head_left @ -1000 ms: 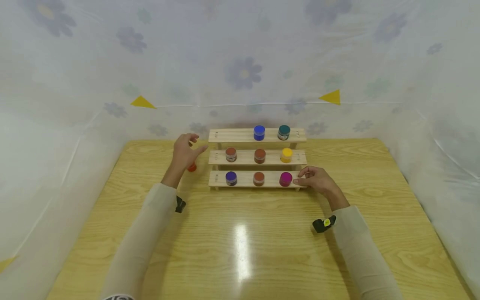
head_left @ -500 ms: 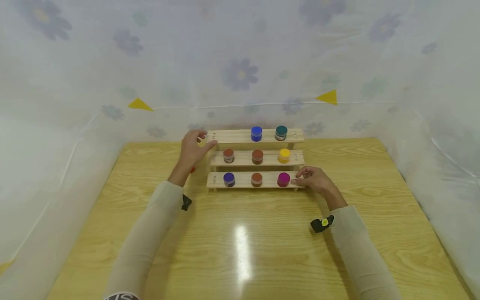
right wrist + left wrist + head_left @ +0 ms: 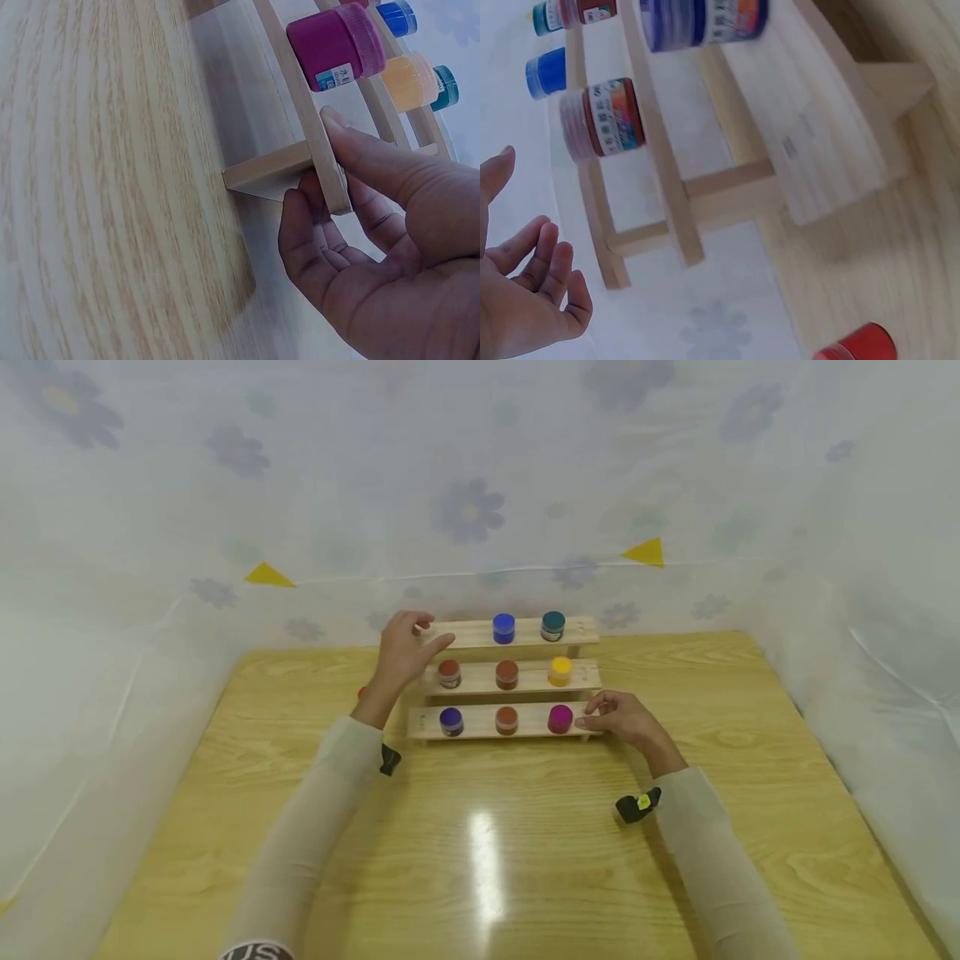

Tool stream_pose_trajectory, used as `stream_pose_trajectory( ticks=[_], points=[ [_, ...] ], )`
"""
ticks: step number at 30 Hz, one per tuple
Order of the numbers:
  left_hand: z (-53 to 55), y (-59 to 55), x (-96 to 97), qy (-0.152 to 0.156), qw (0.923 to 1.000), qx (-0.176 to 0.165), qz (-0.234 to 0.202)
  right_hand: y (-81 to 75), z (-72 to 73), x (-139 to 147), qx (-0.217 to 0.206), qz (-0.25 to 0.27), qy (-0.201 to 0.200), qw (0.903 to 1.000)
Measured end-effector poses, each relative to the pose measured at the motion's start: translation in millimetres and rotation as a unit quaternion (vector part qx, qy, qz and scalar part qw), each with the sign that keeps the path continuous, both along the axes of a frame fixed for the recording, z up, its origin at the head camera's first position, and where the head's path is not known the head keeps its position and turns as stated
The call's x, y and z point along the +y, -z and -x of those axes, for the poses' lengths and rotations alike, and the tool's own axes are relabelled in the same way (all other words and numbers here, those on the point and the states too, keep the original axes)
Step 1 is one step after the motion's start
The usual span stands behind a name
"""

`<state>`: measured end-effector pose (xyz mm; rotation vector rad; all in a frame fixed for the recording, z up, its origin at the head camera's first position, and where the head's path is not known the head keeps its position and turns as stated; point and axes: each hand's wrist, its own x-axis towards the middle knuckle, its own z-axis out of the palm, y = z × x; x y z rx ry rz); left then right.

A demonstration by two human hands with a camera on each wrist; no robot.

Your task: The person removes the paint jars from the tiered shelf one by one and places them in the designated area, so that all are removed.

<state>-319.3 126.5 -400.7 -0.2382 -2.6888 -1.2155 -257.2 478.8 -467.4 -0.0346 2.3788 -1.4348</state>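
Note:
A three-step wooden rack (image 3: pixel 420 722) bears several small paint jars. My right hand (image 3: pixel 628 725) grips the right end of its lowest step; in the right wrist view the thumb lies on top and fingers curl underneath, close to the magenta paint jar (image 3: pixel 330 46). Over the rack's upper left end is my left hand (image 3: pixel 405 653), thumb and fingers apart, holding nothing. The left wrist view shows it apart from the wood. On the top step stand a blue jar (image 3: pixel 503 628) and a dark green jar (image 3: pixel 552 626). A red jar (image 3: pixel 866 343) sits on the table, left of the rack.
The middle step carries two brown-red jars, one being the left jar (image 3: pixel 449 674), and a yellow jar (image 3: pixel 560 671). A purple jar (image 3: pixel 451 722) and an orange-brown jar (image 3: pixel 506 720) share the lowest step. Flowered sheeting (image 3: pixel 337 510) rises behind the wooden table (image 3: pixel 360 860).
My left hand has moved right, from beside the rack to over its upper left end. The right hand keeps its place on the lowest step. The head view has shifted slightly.

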Motion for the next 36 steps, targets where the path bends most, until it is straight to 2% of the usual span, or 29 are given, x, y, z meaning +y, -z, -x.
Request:
stream_pose_trajectory(
  ticks=[5, 10, 15, 24, 31, 36],
  points=[
    [1.7, -7.5, 11.3, 0.01, 0.9999, 0.002, -0.007, -13.9, -4.9, -7.9, -0.002, 0.003, 0.002, 1.0],
    [3.4, -11.8, 20.9, 0.016, 0.9997, -0.001, -0.018, -1.2, 2.0, -4.4, -0.004, 0.005, 0.008, 0.9999],
    [5.3, -11.4, 28.3, 0.017, 0.9995, -0.021, -0.017, 6.4, 4.3, -2.9, -0.001, 0.007, 0.01, 0.9999],
    [11.4, -13.8, 39.3, 0.036, 0.9991, -0.016, -0.015, -13.9, -4.6, -14.0, -0.009, 0.026, 0.012, 0.9996],
    [14.0, -16.9, 50.0, 0.041, 0.9984, -0.038, -0.012, 3.8, 3.2, -8.8, 0.001, 0.023, 0.011, 0.9997],
    [13.1, -17.1, 57.1, 0.044, 0.9977, -0.048, -0.02, 8.3, 4.1, -8.3, 0.004, 0.024, 0.018, 0.9996]
  ],
)
